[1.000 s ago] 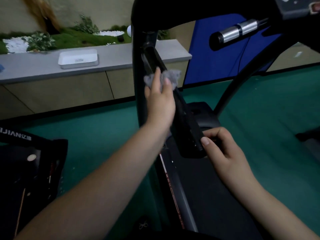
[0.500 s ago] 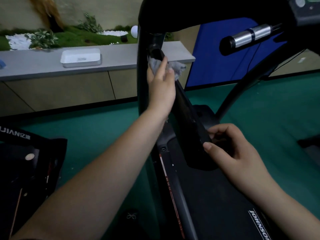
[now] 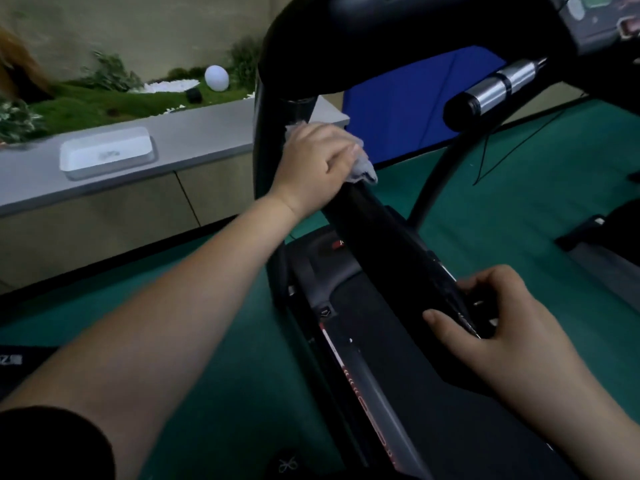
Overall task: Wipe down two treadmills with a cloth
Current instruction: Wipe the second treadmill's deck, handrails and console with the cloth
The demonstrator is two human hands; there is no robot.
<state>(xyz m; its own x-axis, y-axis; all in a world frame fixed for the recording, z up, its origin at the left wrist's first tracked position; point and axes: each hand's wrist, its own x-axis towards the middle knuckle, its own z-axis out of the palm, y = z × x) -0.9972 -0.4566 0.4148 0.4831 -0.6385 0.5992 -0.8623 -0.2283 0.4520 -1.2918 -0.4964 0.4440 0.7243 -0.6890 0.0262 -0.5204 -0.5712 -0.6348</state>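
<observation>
A black treadmill fills the middle of the view, its left handrail (image 3: 391,233) sloping down toward me above the dark belt (image 3: 415,393). My left hand (image 3: 318,164) wraps over the upper end of that handrail and presses a grey cloth (image 3: 363,169) against it; the cloth pokes out above and to the right of my fingers. My right hand (image 3: 498,317) grips the handrail's lower end, thumb on the near side and fingers curled over the far side. The console (image 3: 588,15) sits at the top right.
A chrome-tipped handle (image 3: 495,88) juts out at the upper right. A grey ledge (image 3: 194,136) with a white tray (image 3: 105,152) runs along the left, plants and a white ball (image 3: 216,77) behind it. Green floor surrounds the machine. A blue panel (image 3: 398,109) stands behind.
My left hand slid the cloth up the handrail toward the upright post and turned palm-down over it. My right hand kept its grip on the lower end. The view shifted closer.
</observation>
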